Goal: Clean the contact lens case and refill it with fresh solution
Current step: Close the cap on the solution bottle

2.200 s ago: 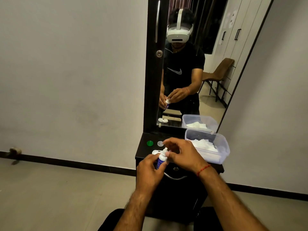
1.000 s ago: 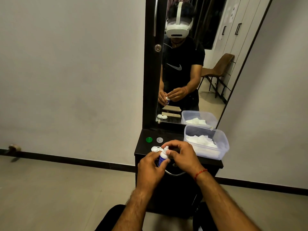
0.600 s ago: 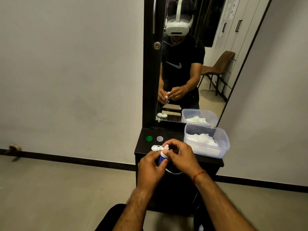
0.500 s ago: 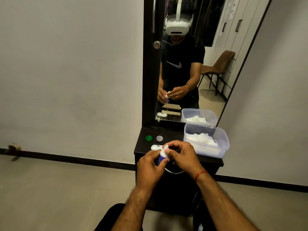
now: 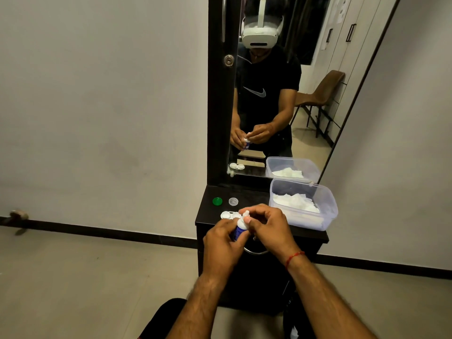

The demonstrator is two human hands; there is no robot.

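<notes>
Head view: left grip (image 5: 225, 243) holds solution bottle (image 5: 238, 230), right grip (image 5: 269, 228) pinches its cap (image 5: 245, 213); plastic tub (image 5: 327, 209) holds white tissues (image 5: 293, 203).

The solution bottle (image 5: 240, 227) is mostly hidden. The left hand (image 5: 223, 243) wraps its body and the right hand (image 5: 266, 227) pinches its top, so only a white neck and a strip of blue label show, the print too small to read. Whether a cap sits on the tip cannot be told. The lens case (image 5: 226, 214) on the table (image 5: 259, 195) shows one well; the other lies behind the right fingers. The white stuff in the plastic tub (image 5: 329, 214) is too blurred to name. Both forearms are cut by the bottom edge.
</notes>
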